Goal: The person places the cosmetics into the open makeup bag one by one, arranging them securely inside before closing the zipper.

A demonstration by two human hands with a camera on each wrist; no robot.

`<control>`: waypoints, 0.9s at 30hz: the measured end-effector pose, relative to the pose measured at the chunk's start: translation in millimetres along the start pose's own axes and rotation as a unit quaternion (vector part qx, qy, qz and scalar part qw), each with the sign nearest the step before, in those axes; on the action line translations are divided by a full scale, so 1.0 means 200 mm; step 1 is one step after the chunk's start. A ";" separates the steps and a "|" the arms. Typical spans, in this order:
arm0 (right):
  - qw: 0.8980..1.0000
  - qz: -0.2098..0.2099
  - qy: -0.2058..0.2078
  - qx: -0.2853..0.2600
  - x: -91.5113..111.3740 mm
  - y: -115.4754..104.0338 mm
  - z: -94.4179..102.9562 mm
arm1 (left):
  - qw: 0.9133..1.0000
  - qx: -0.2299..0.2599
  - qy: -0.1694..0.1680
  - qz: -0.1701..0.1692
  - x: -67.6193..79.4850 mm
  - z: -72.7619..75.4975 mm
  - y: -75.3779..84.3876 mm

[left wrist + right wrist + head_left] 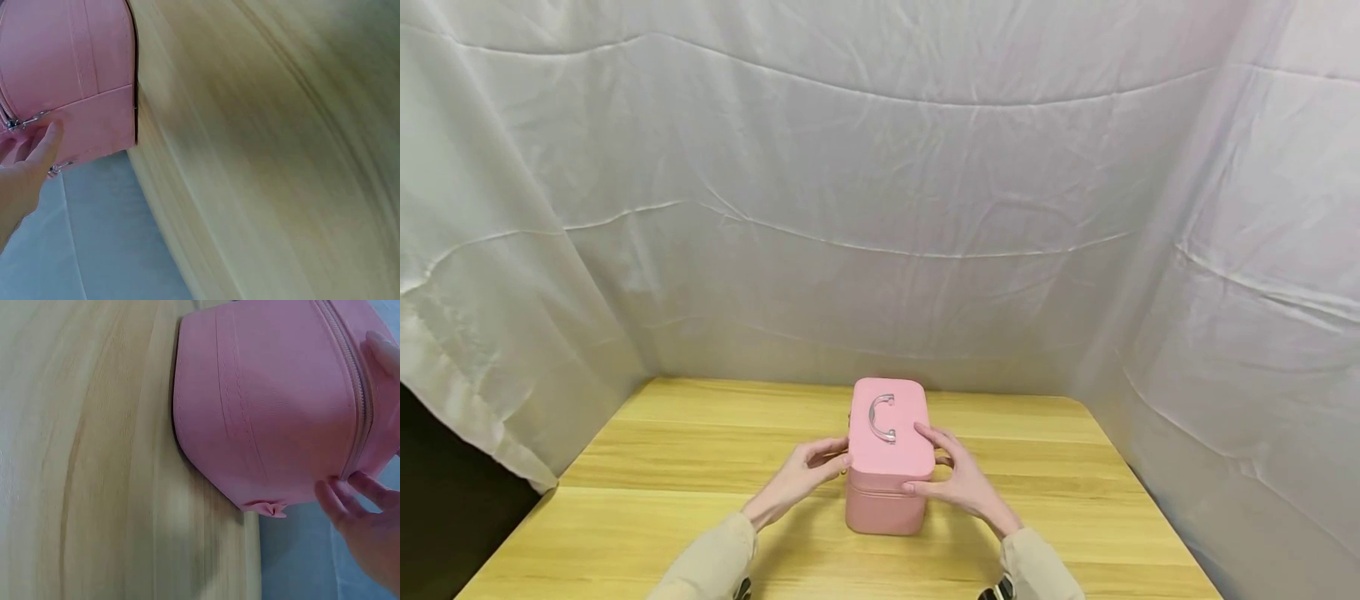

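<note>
A pink cosmetic case point(887, 458) stands upright on the table, its lid down, with a silver handle point(882, 433) on top. Around its upper part runs a zipper point(354, 369). My left hand point(805, 475) is at the case's left side, thumb by the near corner; in the left wrist view a fingertip lies right by a metal zipper pull point(28, 120). Curved around the near right edge of the lid, my right hand point(961, 483) holds the case, thumb on the front and fingers on the top and right side. A small pink bow point(267, 508) shows low on the case.
The wooden table point(700, 492) carries the case near its middle. Pale grey cloth point(880, 183) hangs behind and along both sides. A dark area point(452, 492) lies past the table's left edge.
</note>
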State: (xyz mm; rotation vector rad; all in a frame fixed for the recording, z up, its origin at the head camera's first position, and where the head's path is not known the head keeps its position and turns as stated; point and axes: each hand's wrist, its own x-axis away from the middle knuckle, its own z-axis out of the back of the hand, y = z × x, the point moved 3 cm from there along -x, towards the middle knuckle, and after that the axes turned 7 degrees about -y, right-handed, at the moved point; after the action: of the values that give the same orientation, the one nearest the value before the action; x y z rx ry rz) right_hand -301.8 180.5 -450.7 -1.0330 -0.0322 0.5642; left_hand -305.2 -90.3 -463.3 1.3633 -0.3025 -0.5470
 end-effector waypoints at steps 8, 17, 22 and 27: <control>0.996 0.017 0.027 0.085 -0.01 0.00 0.03 | 1.000 -0.007 0.004 -0.022 -0.01 -0.01 -0.02; 0.991 -0.005 0.033 0.132 -0.01 -0.01 0.03 | 0.986 -0.126 0.102 -0.045 -0.02 -0.04 0.01; 0.989 -0.012 0.029 0.144 -0.01 -0.02 0.04 | 0.975 -0.171 0.139 -0.032 -0.02 -0.04 0.02; 0.988 -0.014 0.028 0.150 -0.01 -0.02 0.04 | 0.962 -0.225 0.152 -0.037 -0.02 -0.04 0.04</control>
State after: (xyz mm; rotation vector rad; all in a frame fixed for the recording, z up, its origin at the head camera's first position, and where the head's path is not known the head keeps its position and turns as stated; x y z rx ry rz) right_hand -304.3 184.7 -442.9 -0.7541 0.0863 0.4970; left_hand -302.6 -80.9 -457.5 0.9971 0.1212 -0.4259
